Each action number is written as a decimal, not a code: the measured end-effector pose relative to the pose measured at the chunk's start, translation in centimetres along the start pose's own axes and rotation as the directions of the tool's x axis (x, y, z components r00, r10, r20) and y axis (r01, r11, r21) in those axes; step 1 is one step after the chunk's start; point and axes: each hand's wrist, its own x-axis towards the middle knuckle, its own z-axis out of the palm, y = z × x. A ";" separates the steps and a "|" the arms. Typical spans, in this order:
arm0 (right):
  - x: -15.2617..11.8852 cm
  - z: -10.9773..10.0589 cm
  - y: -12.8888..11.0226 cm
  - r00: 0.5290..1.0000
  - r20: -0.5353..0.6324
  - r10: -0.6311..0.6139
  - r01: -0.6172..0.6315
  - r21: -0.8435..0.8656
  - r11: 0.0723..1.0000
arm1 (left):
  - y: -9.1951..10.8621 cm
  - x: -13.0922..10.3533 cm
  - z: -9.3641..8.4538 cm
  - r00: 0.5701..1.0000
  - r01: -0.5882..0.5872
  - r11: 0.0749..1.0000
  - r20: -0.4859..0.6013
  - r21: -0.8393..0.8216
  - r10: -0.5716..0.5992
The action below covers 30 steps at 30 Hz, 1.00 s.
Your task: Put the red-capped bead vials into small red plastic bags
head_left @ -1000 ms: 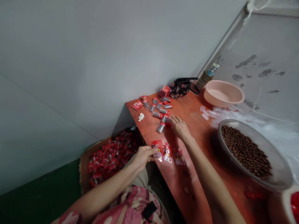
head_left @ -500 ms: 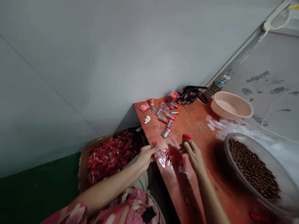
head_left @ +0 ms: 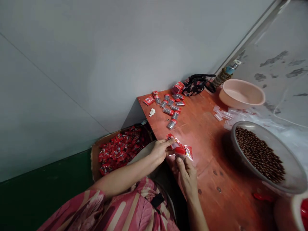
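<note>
Near the front edge of the red table, my left hand (head_left: 160,150) pinches a small clear plastic bag with red print (head_left: 171,137). Close against it, my right hand (head_left: 188,171) grips a small red-capped jar (head_left: 180,151), its cap toward the bag. Whether the jar touches the bag's mouth I cannot tell. Another red printed bag (head_left: 189,152) lies on the table just beyond the jar. Farther back lie several red-capped clear jars (head_left: 172,124) with dark contents, beside a flat red packet (head_left: 149,100).
A carton of red packets (head_left: 120,150) stands left, below the table (head_left: 204,128). On the right are a bowl of brown beads (head_left: 295,160), clear tubes (head_left: 226,115) and a pink basin (head_left: 250,102). A dark floral pouch (head_left: 193,86) and crumpled white tissue (head_left: 152,112) lie farther back.
My right hand has brought the red-capped jar left and down to the bag in my left hand. My left hand has moved slightly right. The view has shifted a little.
</note>
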 end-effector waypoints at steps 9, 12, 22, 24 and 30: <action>-0.2 -0.3 0.6 1.000 -0.023 0.006 -0.007 -0.013 1.000 | -0.2 -1.2 0.6 0.991 -0.045 0.988 0.128 0.146 0.026; -0.2 -0.4 0.8 1.000 -0.001 0.005 -0.005 0.060 0.998 | -0.2 -1.0 0.7 0.988 -0.066 0.987 0.151 0.146 0.044; -1.3 -0.8 1.3 0.993 -0.092 -0.074 0.081 0.073 0.994 | 0.2 -1.1 1.1 0.995 -0.090 0.985 0.045 0.149 0.084; -1.5 -0.6 0.9 0.989 -0.107 -0.098 0.101 0.021 0.995 | 0.0 -1.1 1.2 0.996 -0.089 0.987 0.021 0.137 0.087; -1.3 -0.1 0.3 0.987 -0.132 -0.094 0.094 -0.009 0.996 | -0.3 -1.2 1.3 0.999 -0.051 0.995 0.019 0.085 0.050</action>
